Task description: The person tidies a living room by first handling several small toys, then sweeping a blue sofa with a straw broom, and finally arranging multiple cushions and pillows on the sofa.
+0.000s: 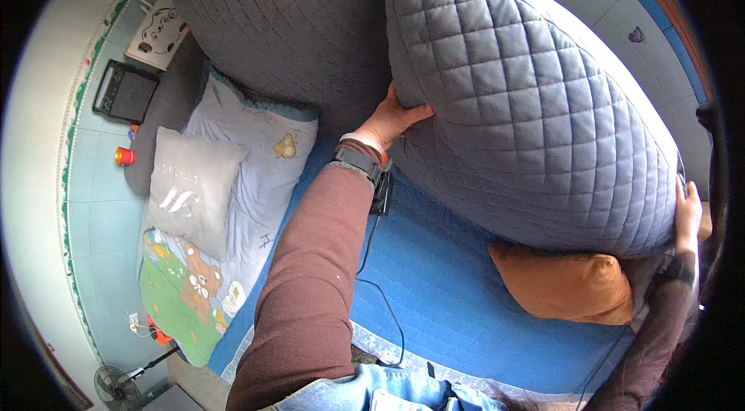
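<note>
A large grey quilted cushion (524, 96) stands tilted across the blue quilted mattress cover (430, 277) in front of me. My left hand (393, 120) grips its left edge, thumb on the near face and the other fingers partly hidden behind. At the cushion's far right end is my right hand (688, 213), holding the edge near the rim of the view. Behind the left hand, a second grey quilted cushion (285, 21) leans at the back. An orange pillow (564, 283) lies under the lower right edge of the held cushion, partly covered by it.
To the left, a small grey cushion (195, 190) rests on a pillow with a bear print (204, 283). A black device (381, 195) with a cable sits beside my left wrist. By the tiled wall are a white box (157, 32), a dark box (125, 91) and a fan (116, 388).
</note>
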`<action>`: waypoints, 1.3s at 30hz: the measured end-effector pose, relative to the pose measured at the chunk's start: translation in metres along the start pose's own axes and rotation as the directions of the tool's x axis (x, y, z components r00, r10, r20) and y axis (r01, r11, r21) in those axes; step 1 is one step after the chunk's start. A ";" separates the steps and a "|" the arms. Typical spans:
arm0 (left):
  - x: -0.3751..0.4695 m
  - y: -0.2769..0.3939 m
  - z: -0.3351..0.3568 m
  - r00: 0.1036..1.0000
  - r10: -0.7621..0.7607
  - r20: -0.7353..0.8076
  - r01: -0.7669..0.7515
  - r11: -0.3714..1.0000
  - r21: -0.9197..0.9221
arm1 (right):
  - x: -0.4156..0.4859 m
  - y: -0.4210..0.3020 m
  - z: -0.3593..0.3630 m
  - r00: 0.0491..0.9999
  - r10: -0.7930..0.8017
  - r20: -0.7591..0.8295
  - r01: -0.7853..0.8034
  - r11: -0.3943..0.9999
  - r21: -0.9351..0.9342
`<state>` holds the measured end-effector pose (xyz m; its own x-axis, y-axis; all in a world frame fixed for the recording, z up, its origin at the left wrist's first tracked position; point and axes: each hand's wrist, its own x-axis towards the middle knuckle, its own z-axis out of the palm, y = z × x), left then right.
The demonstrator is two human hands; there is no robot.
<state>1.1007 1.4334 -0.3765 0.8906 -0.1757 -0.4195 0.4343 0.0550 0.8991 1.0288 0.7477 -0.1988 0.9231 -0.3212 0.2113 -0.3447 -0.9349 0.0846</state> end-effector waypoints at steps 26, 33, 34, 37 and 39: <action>-0.263 -0.255 -0.205 0.434 -0.144 -0.889 -0.089 0.975 -0.202 | -0.052 -0.289 0.033 0.799 -0.530 -0.283 0.446 0.839 -0.311; -0.375 -0.222 -0.383 -0.119 -0.314 -0.942 0.218 0.917 -0.333 | -0.083 -0.296 0.004 0.946 -0.242 -0.215 0.141 0.906 -0.399; -0.375 -0.209 -0.396 -0.069 -0.382 -0.922 0.209 0.898 -0.388 | -0.095 -0.300 -0.005 0.900 -0.325 -0.289 0.221 0.914 -0.340; -0.368 -0.185 -0.420 0.090 -0.477 -0.874 0.165 0.873 -0.460 | -0.153 -0.328 -0.034 0.859 -0.367 -0.357 0.312 0.928 -0.203; -0.355 -0.175 -0.439 0.149 -0.532 -0.833 0.117 0.846 -0.520 | -0.205 -0.364 -0.051 0.850 -0.402 -0.340 0.425 0.905 -0.008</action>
<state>0.7678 1.9180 -0.4404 0.0136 0.7637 -0.6455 0.5420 0.5368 0.6466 0.9560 1.1618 -0.2231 0.8655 0.1545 0.4766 0.0794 -0.9815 0.1740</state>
